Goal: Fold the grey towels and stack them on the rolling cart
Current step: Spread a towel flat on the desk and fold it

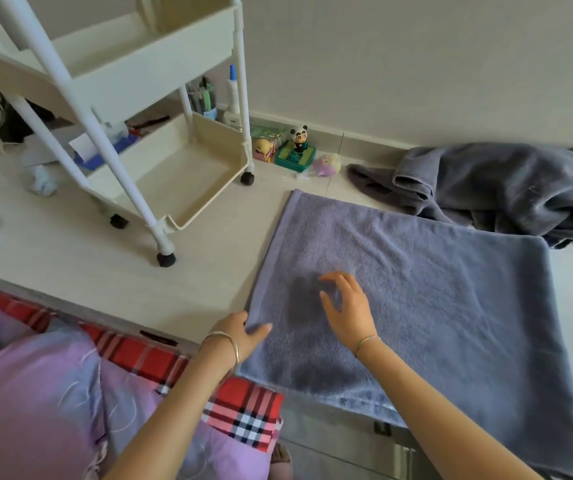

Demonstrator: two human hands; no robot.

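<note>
Left hand (243, 332) pinches the near-left edge of the flat grey terry towel (434, 306) | right hand (347, 306) loose-fingered, holding nothing, over its middle | step, I judge: first fold starting | next: right takes an edge too, carry it across evenly | beyond: crumpled grey towel heap (503, 188); cream three-tier rolling cart (132, 81) far left.

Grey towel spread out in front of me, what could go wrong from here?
Only your left hand grips the towel, at its left edge; your right hand holds nothing, so the fold may come out crooked. The crumpled towels lie right by its far edge and might get dragged along.
</note>
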